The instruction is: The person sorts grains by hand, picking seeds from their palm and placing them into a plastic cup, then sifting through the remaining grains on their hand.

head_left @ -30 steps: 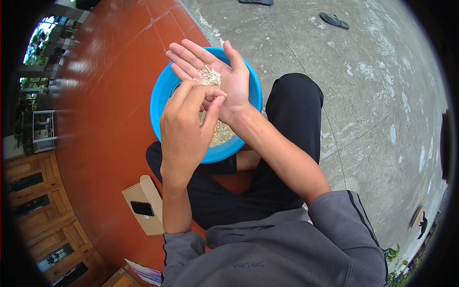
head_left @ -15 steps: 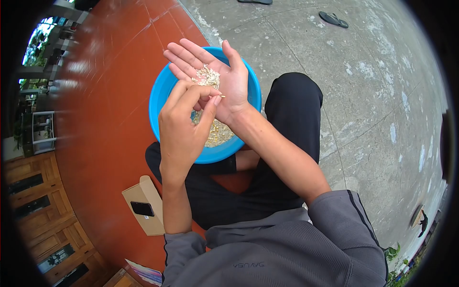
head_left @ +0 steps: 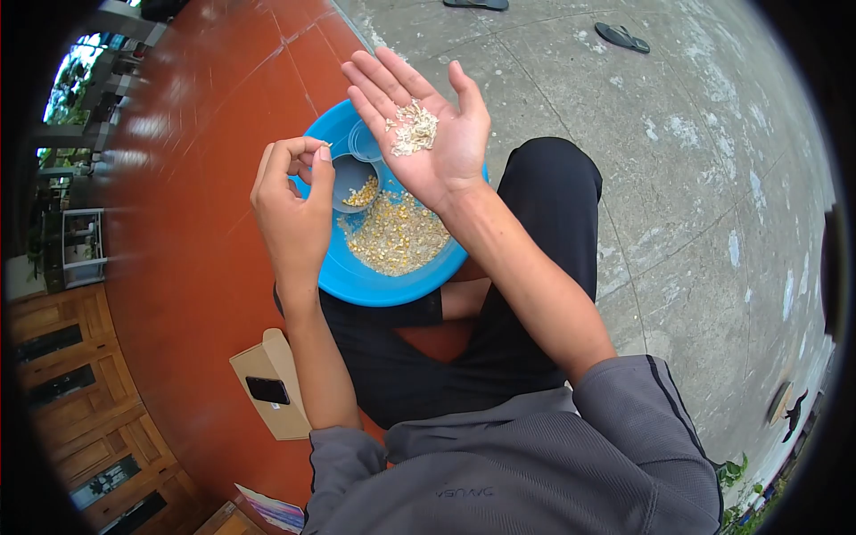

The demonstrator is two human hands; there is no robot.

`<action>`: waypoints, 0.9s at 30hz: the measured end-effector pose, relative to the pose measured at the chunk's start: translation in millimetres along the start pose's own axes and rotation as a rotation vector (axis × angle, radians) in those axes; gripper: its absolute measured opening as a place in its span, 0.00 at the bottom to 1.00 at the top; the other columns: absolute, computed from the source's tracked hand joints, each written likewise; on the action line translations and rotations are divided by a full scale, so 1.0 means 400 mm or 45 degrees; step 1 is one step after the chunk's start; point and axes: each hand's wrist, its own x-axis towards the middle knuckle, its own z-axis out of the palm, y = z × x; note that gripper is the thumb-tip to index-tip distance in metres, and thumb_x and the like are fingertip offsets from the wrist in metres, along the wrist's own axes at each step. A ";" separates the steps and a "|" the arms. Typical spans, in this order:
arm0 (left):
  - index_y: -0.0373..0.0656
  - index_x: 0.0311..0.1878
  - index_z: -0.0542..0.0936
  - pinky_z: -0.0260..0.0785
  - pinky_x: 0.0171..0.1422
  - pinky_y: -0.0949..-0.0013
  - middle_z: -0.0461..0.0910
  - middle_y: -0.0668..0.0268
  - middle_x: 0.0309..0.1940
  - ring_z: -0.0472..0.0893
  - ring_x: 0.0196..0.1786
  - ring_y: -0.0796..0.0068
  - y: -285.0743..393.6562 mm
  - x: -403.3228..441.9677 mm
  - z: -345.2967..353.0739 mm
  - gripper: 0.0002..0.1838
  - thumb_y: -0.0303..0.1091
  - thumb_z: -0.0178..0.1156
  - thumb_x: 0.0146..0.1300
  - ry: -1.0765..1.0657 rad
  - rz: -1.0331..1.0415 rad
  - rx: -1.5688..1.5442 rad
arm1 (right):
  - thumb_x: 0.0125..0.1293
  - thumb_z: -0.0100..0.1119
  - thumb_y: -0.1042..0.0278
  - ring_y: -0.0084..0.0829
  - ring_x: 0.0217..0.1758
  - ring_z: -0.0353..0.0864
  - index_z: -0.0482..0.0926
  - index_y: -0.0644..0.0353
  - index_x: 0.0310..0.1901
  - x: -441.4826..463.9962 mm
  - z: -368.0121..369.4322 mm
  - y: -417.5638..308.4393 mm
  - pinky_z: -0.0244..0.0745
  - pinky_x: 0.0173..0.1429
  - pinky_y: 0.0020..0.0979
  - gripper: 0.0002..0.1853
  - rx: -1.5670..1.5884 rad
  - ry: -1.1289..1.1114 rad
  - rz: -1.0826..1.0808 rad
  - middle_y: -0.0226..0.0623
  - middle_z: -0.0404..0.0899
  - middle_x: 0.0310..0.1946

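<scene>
- Right hand (head_left: pixel 452 153): held palm up, fingers spread wide, cupping a small heap of pale flakes (head_left: pixel 413 131) over the blue basin's (head_left: pixel 379 293) upper right side.
- Left hand (head_left: pixel 294 198): thumb and forefinger narrowed to a pinch on a tiny pale bit (head_left: pixel 327 145) — too small to identify — at the basin's left edge.
- Mixed yellow and pale grain (head_left: pixel 399 236): spread across the basin's floor, below the right hand.
- Small round bowl (head_left: pixel 350 169): inside the basin, just beside the left hand, with yellow kernels (head_left: pixel 363 192) in it.
- Grey shirt (head_left: pixel 553 473): small dark chest lettering (head_left: pixel 470 493), upside down from here and too small to read surely.
- Cardboard box (head_left: pixel 283 417): bears a dark phone (head_left: pixel 267 390) and a little white label (head_left: pixel 275 407) — its print unreadable.
</scene>
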 end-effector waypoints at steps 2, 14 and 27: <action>0.37 0.47 0.89 0.74 0.44 0.64 0.84 0.65 0.36 0.81 0.35 0.74 -0.064 0.014 0.031 0.06 0.30 0.70 0.76 -0.004 -0.070 0.056 | 0.89 0.39 0.43 0.57 0.93 0.58 0.58 0.77 0.86 0.012 -0.003 -0.021 0.57 0.97 0.52 0.43 0.006 -0.005 -0.069 0.65 0.62 0.86; 0.39 0.47 0.94 0.76 0.43 0.59 0.88 0.61 0.39 0.83 0.34 0.68 -0.201 0.043 0.179 0.10 0.36 0.76 0.74 -0.015 -0.166 0.175 | 0.88 0.39 0.39 0.55 0.91 0.63 0.61 0.75 0.85 0.007 0.011 -0.019 0.59 0.96 0.51 0.44 -0.021 0.054 -0.022 0.65 0.65 0.85; 0.40 0.51 0.93 0.79 0.48 0.69 0.85 0.66 0.43 0.86 0.41 0.74 0.032 0.057 0.011 0.09 0.22 0.76 0.70 -0.063 0.483 0.061 | 0.89 0.38 0.36 0.54 0.92 0.62 0.59 0.76 0.86 -0.007 0.016 0.010 0.58 0.95 0.49 0.46 -0.077 -0.005 0.068 0.66 0.64 0.86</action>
